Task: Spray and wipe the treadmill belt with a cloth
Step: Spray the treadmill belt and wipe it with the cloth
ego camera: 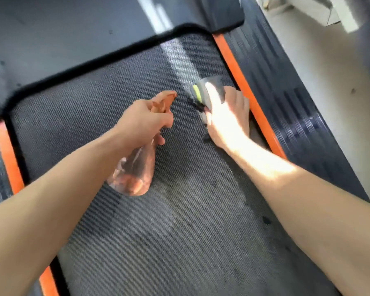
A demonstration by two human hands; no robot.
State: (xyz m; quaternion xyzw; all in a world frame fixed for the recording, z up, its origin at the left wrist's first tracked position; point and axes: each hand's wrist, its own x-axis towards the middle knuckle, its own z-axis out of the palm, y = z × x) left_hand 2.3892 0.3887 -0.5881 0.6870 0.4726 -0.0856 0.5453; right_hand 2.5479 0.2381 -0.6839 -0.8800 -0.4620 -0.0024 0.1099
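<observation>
The dark, textured belt [190, 242] fills most of the view, with paler damp-looking patches on its near half. Above it lies the black motor hood [62, 39]. A ribbed dark rail [286, 92] runs down the right side, with pale floor [329, 82] beyond it. An orange strip [239, 71] edges the belt on the right, and another [9, 157] on the left.

Both forearms reach in from the bottom, and the hands are apart. The left hand [141, 122] is wrapped around the neck of an orange see-through bottle [135, 174], whose nozzle points away over the belt. The right hand [229, 116], washed out by sunlight, grips a dark cloth [203, 90] with a yellow-green stripe and holds it down on the belt just beside the right orange strip. The picture is blurred, so the finger positions on the cloth are unclear.
</observation>
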